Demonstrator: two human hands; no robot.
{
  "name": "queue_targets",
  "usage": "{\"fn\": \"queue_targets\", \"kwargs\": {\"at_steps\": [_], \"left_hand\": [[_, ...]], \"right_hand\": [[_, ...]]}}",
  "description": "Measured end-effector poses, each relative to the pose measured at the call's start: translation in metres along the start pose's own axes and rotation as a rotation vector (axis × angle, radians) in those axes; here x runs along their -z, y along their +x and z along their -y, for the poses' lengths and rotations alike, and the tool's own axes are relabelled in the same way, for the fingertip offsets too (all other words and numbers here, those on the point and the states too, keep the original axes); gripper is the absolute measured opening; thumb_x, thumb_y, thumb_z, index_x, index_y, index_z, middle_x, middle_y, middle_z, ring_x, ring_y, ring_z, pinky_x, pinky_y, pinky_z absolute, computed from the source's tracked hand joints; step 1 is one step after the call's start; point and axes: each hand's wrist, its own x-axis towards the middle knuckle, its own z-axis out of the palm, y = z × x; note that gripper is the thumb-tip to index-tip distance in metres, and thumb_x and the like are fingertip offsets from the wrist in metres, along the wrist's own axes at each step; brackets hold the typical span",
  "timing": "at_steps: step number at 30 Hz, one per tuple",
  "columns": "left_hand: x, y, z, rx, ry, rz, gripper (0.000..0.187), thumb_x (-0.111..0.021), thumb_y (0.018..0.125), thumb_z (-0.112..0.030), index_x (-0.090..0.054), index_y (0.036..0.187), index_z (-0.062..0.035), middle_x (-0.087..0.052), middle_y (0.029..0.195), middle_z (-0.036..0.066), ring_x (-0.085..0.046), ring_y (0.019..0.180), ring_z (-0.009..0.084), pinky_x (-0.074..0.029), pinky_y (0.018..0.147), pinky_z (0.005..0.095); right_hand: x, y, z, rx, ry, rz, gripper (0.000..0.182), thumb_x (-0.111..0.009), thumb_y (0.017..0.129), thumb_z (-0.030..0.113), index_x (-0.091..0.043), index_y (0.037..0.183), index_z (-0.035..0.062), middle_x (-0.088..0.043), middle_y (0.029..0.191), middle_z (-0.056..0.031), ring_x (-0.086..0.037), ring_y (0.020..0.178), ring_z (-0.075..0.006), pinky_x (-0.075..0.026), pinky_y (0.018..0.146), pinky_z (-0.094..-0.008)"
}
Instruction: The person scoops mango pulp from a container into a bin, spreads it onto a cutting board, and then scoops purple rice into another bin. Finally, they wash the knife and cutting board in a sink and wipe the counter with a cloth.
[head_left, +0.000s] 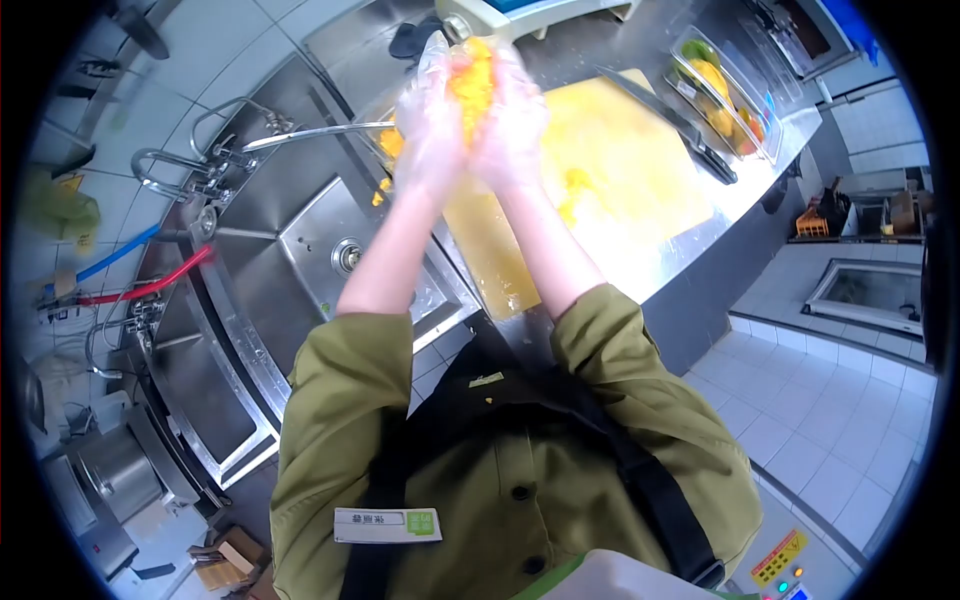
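Observation:
Both my hands, in clear plastic gloves, are cupped together above the left end of the worktop. Between them sits a heap of chopped orange-yellow fruit (473, 95), which looks like mango. My left hand (428, 130) closes on its left side, my right hand (512, 125) on its right. Beneath my right forearm lies a yellow cutting board (640, 190) with fruit bits on it. A long metal handle (320, 132) reaches out from beside my left hand, over the sink. More fruit pieces (389, 140) show there, partly hidden by the hand.
A black-handled knife (690, 135) lies across the board's far right corner. Beyond it stands a clear container (765, 145) with yellow and green fruit. The steel sink (310, 225) and its taps (190, 170) are on the left. A pale machine (480, 22) stands at the back.

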Motion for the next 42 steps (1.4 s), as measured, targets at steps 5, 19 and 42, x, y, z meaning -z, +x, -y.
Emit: {"fn": "queue_targets", "kwargs": {"at_steps": [5,19,42], "left_hand": [[0.071,0.039,0.021,0.170,0.524,0.151,0.035,-0.039,0.096,-0.023,-0.058,0.109,0.0038,-0.061,0.105,0.017,-0.058,0.093,0.0241,-0.044,0.083,0.0298],[0.089,0.059,0.066,0.804,-1.027,-0.040,0.034,-0.037,0.095,-0.020,-0.050,0.113,0.0055,-0.056,0.117,0.019,-0.054,0.107,0.0295,-0.043,0.093,0.0360],[-0.125,-0.193,0.112,0.595,0.704,-0.567,0.048,-0.029,0.098,-0.038,-0.054,0.120,-0.0028,-0.060,0.095,0.024,-0.059,0.083,0.0335,-0.045,0.076,0.0407]], "right_hand": [[-0.010,0.019,0.006,-0.166,-0.250,0.556,0.038,-0.032,0.090,0.012,-0.050,0.122,0.0010,-0.061,0.102,-0.0222,-0.058,0.099,-0.0334,-0.045,0.088,-0.0392],[-0.057,-0.001,-0.009,0.439,0.170,0.198,0.026,-0.048,0.087,0.022,-0.070,0.092,0.0086,-0.067,0.094,-0.0121,-0.064,0.080,-0.0244,-0.049,0.071,-0.0323],[0.093,-0.108,-0.166,0.257,0.550,1.012,0.030,-0.040,0.092,0.022,-0.064,0.105,0.0077,-0.059,0.116,-0.0141,-0.052,0.111,-0.0308,-0.038,0.099,-0.0367]]}}
